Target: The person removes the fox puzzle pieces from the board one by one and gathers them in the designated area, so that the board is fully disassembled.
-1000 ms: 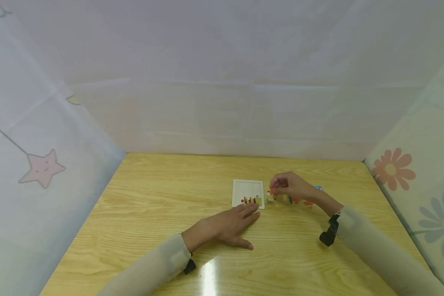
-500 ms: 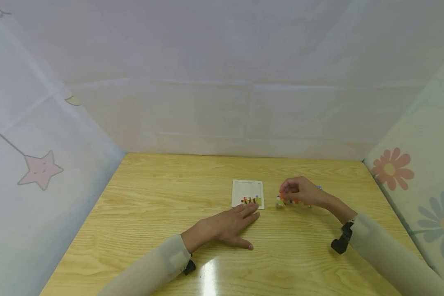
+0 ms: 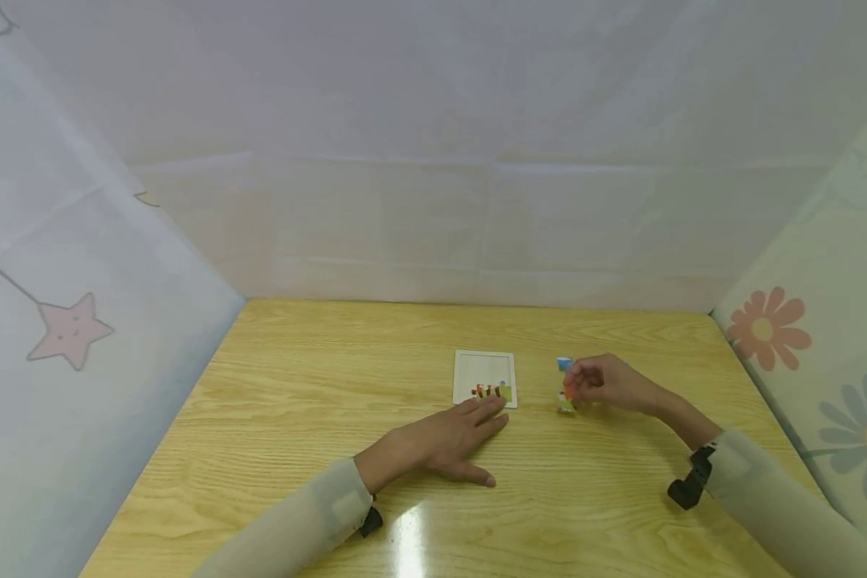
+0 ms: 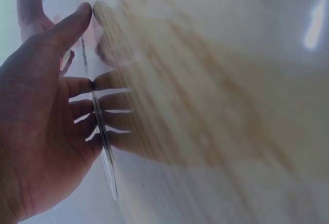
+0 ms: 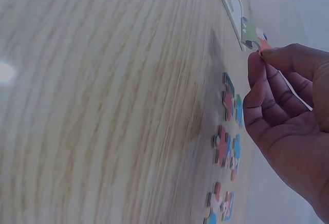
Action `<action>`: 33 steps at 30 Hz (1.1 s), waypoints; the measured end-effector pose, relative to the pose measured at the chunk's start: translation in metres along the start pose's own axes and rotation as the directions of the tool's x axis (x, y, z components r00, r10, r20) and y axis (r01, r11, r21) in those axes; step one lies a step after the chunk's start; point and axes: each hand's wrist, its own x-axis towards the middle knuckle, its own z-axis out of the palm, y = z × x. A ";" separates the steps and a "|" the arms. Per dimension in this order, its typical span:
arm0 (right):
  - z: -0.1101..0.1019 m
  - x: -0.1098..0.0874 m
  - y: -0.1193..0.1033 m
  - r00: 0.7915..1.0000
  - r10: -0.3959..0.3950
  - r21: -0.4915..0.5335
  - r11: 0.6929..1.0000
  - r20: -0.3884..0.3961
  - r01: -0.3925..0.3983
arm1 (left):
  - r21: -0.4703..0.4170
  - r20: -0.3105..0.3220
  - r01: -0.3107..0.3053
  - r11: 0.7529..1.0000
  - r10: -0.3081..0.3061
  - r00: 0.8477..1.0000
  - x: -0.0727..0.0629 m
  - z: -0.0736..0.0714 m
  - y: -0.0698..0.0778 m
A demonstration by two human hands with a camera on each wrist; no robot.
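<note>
A small square puzzle tray (image 3: 480, 366) lies on the table, with joined puzzle pieces (image 3: 494, 392) along its near side. My left hand (image 3: 449, 437) lies palm down with its fingers spread, fingertips over the tray's near edge. In the left wrist view, the left hand's fingers (image 4: 79, 86) reach the tray's edge. To the right of the tray, my right hand (image 3: 616, 385) pinches a green, white and orange puzzle piece (image 5: 252, 33) between thumb and forefinger, above the table. Several loose puzzle pieces (image 5: 227, 103) lie under and beside the right hand, mostly hidden by it in the head view.
A blue puzzle piece (image 3: 563, 364) lies just behind the right hand. The wooden table (image 3: 318, 369) is enclosed by a pale cloth backdrop (image 3: 405, 217) at the back and sides. Black camera mounts (image 3: 688, 486) sit on both wrists.
My right hand has moved right and slightly nearer, away from the tray, still pinching the puzzle piece. The blue piece behind it has come into sight. The left hand stays still.
</note>
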 end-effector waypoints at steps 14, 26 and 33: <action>-0.003 -0.016 0.007 1.000 -0.008 -0.071 0.997 -0.005 0.007 | 0.007 0.005 -0.002 1.000 0.002 1.000 0.000 -0.001 0.000; -0.001 -0.018 0.008 1.000 -0.013 -0.127 0.992 -0.003 0.012 | 0.031 0.014 -0.001 1.000 0.000 1.000 0.001 -0.002 0.001; 0.000 -0.018 0.008 0.999 -0.053 -0.160 0.986 -0.001 0.052 | 0.016 0.016 -0.003 1.000 0.003 1.000 0.002 -0.003 0.001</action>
